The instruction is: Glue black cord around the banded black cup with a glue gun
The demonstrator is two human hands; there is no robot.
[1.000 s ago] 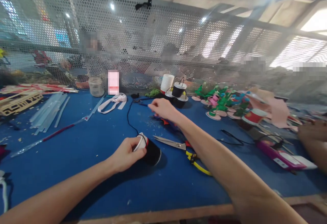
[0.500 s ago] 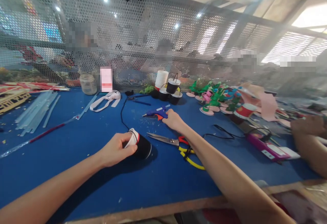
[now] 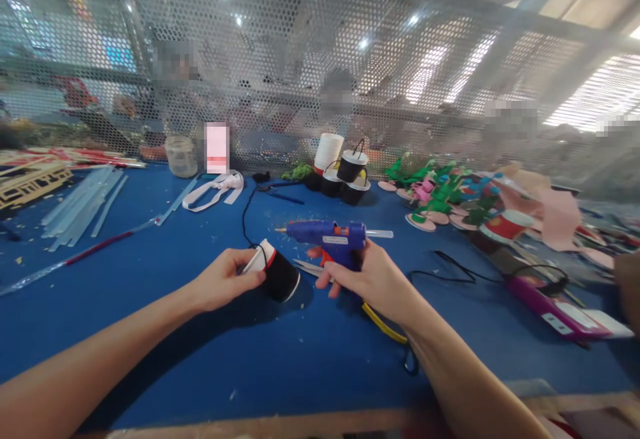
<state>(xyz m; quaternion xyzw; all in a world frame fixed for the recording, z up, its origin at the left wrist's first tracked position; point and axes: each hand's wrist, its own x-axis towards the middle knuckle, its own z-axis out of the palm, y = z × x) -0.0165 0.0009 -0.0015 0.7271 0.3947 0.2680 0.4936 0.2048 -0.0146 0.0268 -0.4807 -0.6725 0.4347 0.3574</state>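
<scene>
1. The right hand [image 3: 373, 279] is closed around the grip of a blue plastic hot-glue gun [image 3: 327, 235], held just above the blue felt-covered surface [image 3: 150, 259]; its nozzle points left, and a clear glue stick pokes out of the back, to the right
2. The gun looks light and rigid, a hard moulded shell that should sit firmly in the palm; the handle is the sensible place to hold it, as the metal tip is likely hot and the trailing cord could tug on it
3. An orange trigger shows just under the barrel; whether a finger rests on it cannot be told
4. The left hand [image 3: 225, 282] grasps a small black paper cup with a white and red rim band [image 3: 275, 272], tipped on its side, its base toward the gun
5. The left fingers [image 3: 250, 275] pinch the rim end, thumb on top; a thin black cord loops away from the rim toward the back of the surface
6. The cup is probably very light and easily crushed, so a gentle hold at the stiffer rolled rim suits it better than squeezing the wall
7. The nozzle hangs just above and beside the cup, near but not touching; silver scissors with red and yellow handles [image 3: 313, 267] lie under the gun
</scene>
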